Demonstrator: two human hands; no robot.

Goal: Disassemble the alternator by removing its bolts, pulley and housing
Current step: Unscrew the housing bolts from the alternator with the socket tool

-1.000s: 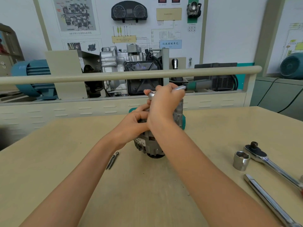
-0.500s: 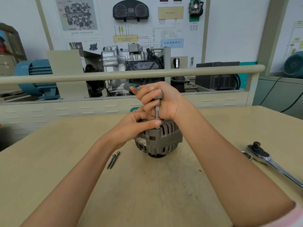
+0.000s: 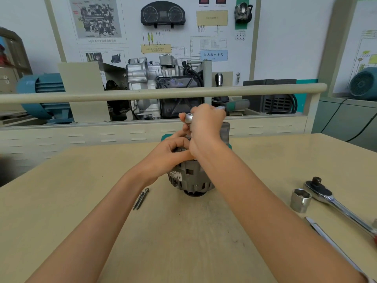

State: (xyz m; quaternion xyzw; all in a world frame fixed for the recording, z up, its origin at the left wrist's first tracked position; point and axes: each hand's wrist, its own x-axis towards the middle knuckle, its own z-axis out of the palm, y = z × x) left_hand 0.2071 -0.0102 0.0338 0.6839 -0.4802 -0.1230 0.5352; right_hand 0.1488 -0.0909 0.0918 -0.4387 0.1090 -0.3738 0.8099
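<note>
Alternator [image 3: 190, 177] upright near centre of tabletop [image 3: 81, 201], pulley end down, grey ribbed housing with a small label facing the camera; upper part hidden behind both hands. Open tabletop in front and to the left, far edge just behind, backed by a perforated beige panel [image 3: 81, 137] and a horizontal rail [image 3: 142, 92]. Left hand [image 3: 169, 154] reached in from lower left, forearm low over the tabletop, fingers curled round the top of the housing, gripping it. Right hand [image 3: 206, 127] raised above the alternator, forearm crossing in front of its right side, fingers wrapped tight round a small ratchet wrench [image 3: 190, 117]; shiny head showing at the left of the fist, green-and-silver handle sticking out to the right. Contact of the tool with a bolt not visible. Two loose long bolts [image 3: 141, 199] lying side by side on the tabletop, left of the alternator, apart from it. Well to the right: a loose socket [image 3: 300, 200] standing open end up, just beside the head of a large ratchet [image 3: 334, 199]; a second chrome bar [image 3: 326, 235] nearer the camera, cut off at the frame edge.
</note>
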